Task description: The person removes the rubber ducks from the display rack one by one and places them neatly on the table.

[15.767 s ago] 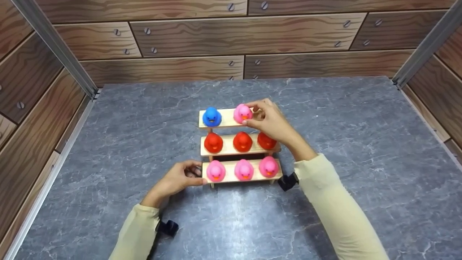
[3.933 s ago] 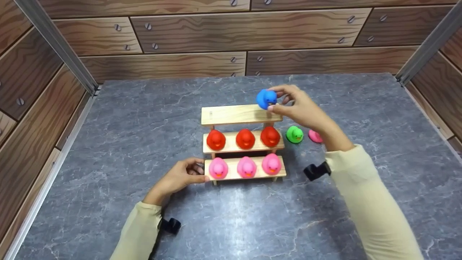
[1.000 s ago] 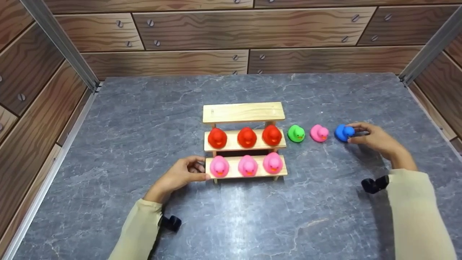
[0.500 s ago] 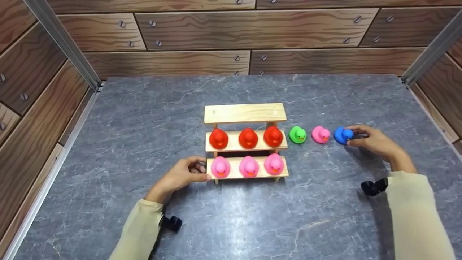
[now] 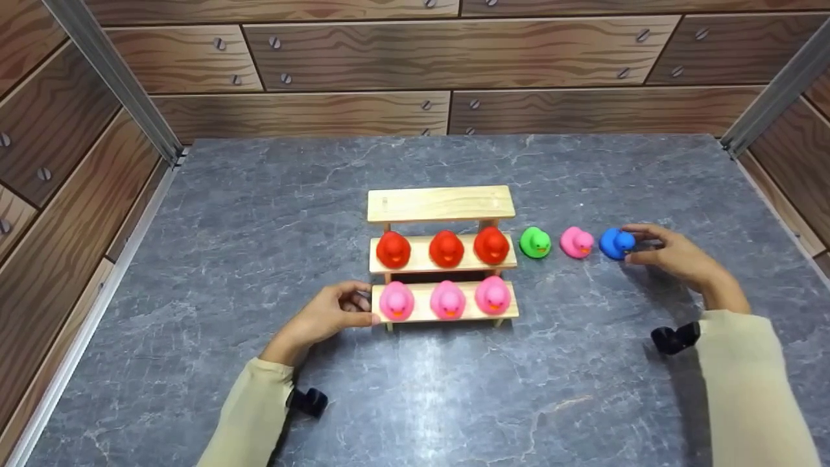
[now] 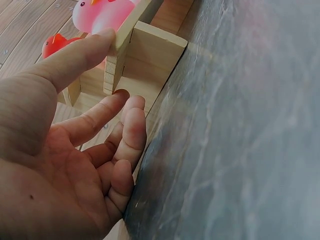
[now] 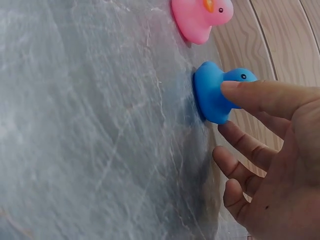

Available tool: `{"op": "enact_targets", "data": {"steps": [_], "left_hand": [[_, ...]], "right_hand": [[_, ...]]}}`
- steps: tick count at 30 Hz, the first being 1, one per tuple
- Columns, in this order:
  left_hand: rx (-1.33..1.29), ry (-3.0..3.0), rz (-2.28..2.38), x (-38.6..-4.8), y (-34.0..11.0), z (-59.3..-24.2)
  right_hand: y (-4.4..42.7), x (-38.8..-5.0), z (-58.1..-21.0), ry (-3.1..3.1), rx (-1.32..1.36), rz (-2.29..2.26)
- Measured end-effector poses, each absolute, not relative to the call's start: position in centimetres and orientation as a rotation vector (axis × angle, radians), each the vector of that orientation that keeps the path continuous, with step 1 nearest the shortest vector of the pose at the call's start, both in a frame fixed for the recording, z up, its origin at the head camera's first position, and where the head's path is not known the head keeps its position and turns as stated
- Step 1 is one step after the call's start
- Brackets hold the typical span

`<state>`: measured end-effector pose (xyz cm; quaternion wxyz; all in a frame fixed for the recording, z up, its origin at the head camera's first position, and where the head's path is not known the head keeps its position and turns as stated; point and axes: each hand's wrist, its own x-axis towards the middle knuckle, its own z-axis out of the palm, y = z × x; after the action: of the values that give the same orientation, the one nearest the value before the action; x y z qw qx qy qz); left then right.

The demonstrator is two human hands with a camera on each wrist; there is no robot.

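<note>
The loose row beside the wooden stand (image 5: 421, 299) looks all but laid out: on the surface (image 5: 551, 389), running from left to right, sit a green duck (image 5: 535, 242), a pink duck (image 5: 578, 242) and a blue duck (image 5: 613, 244), each apart from the next. The green one is just beside the right end of the middle shelf (image 5: 419, 251). Only the blue duck, farthest right, is under fingers; the right hand (image 5: 690, 263) pinches it narrowly between thumb and forefinger (the right wrist view shows its base down on the surface), so its placing seems done and its release is not. The left hand (image 5: 327, 316) pinches the left end of the near shelf (image 5: 468, 303), thumb above and a fingertip below, its other fingers curled. The far shelf (image 5: 441, 203) shows bare wood along its length, so that tier appears finished with. Three red ducks (image 5: 446, 250) fill the middle shelf and three more pink ducks (image 5: 447, 300) the near one; whether those two rows are to stay put, I cannot tell.
</note>
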<state>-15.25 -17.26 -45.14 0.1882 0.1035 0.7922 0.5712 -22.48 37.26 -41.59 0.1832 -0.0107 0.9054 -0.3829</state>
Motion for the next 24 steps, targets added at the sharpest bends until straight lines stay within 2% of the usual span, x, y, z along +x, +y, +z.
{"op": "enact_targets", "data": {"steps": [14,24], "left_hand": [[0.281,2.232,1.6,-15.3,-17.3,-45.2],[0.261,2.207,1.614,-15.2,-17.3,-45.1]], "right_hand": [[37.0,-21.0,-40.7,2.708,-0.016,-1.214],[35.0,-19.5,-40.2,2.683,-0.091,-1.643]]}}
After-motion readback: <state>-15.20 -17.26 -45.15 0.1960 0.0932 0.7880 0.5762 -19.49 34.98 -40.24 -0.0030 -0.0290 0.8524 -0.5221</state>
